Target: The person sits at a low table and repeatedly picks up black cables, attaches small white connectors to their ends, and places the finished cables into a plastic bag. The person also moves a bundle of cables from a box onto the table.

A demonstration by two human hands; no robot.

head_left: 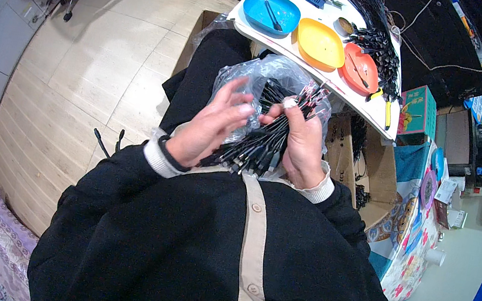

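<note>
A thick bundle of black cables (265, 144) is gripped in my right hand (304, 141), thumb across the top. Stripped, reddish and pale wire ends (310, 95) stick out above the fist, while dark plugs fan out below towards my jacket. Just left of the bundle, my left hand (215, 121) is raised with its fingers apart and slightly blurred; it holds nothing that I can see. A clear plastic bag (279, 69) lies open across my lap behind both hands, with more black cables inside it.
Ahead stands a white table (325, 74) with a blue tray (260, 7), a yellow tray (319, 49) and an orange tray (354, 57). Black cables (387, 54) heap at its right, near yellow-handled pliers (388, 114). A cardboard box (381, 175) sits at my right.
</note>
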